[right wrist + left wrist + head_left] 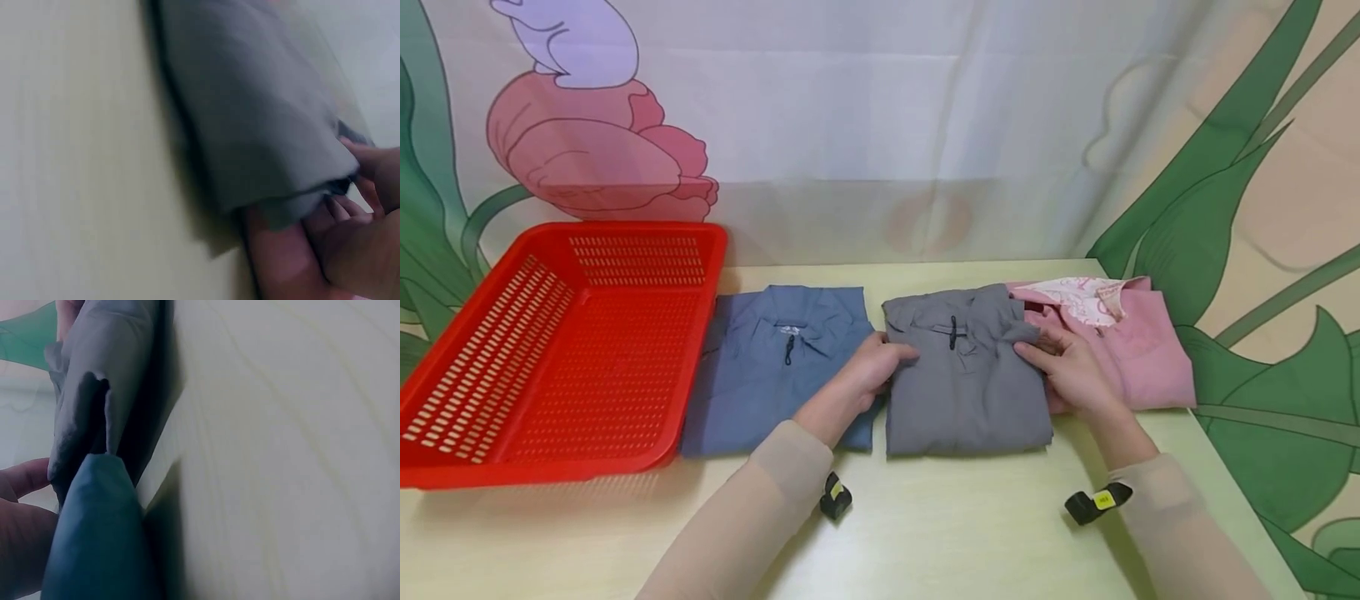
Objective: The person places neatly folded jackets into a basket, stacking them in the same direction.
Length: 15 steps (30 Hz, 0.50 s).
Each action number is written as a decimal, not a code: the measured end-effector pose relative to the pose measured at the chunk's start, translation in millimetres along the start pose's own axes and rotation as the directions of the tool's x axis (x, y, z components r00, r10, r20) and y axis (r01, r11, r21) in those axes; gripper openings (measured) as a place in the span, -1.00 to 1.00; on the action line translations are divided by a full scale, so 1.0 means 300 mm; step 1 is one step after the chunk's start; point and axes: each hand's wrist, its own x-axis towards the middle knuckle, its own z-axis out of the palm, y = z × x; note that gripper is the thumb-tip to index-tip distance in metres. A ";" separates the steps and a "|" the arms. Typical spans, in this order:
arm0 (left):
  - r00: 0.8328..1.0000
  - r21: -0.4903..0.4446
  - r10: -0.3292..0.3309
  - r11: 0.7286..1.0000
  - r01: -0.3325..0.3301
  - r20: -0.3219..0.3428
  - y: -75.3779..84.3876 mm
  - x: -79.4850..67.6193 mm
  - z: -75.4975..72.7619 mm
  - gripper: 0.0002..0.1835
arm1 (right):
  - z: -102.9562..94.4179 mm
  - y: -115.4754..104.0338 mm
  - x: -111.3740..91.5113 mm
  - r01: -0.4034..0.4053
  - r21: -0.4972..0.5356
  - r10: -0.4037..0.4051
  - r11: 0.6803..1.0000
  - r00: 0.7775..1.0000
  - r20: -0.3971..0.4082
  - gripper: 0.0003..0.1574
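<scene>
Between my two hands lies a folded grey jacket (pixel 966 400) with a black zipper pull at its collar. My left hand (pixel 874 367) grips its left side, the thumb on top and the other fingers mostly hidden. On the opposite side, my right hand (pixel 1071 367) pinches the jacket's edge near the collar. A folded blue jacket (pixel 730 400) lies to the left, partly under my left wrist. To the right is a folded pink garment (pixel 1153 358) with a patterned lining, behind my right hand. The right wrist view shows the grey jacket (pixel 250 112) against the pink garment (pixel 278 256).
A red plastic basket (pixel 670 450) with perforated walls stands on the left of the pale table (pixel 940 533), with nothing seen inside. Behind the table hangs a printed curtain (pixel 820 125). The table's right edge runs just past the pink garment.
</scene>
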 end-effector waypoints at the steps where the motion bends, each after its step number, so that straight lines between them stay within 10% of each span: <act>1: 1.000 -0.005 0.004 1.000 -0.004 0.008 -0.001 0.001 0.000 -0.27 | 0.006 0.006 0.003 0.010 -0.008 -0.010 1.000 1.000 -0.025 -0.55; 9: 0.999 -0.028 0.035 0.999 -0.034 0.036 -0.001 0.002 -0.003 -0.31 | 0.043 0.019 0.010 0.008 -0.117 -0.029 0.993 0.985 -0.173 -0.48; 15: 0.999 -0.021 0.049 0.999 -0.049 0.023 -0.005 0.003 -0.013 -0.27 | 0.022 -0.031 -0.023 -0.126 -0.041 0.127 0.991 0.992 0.011 -0.27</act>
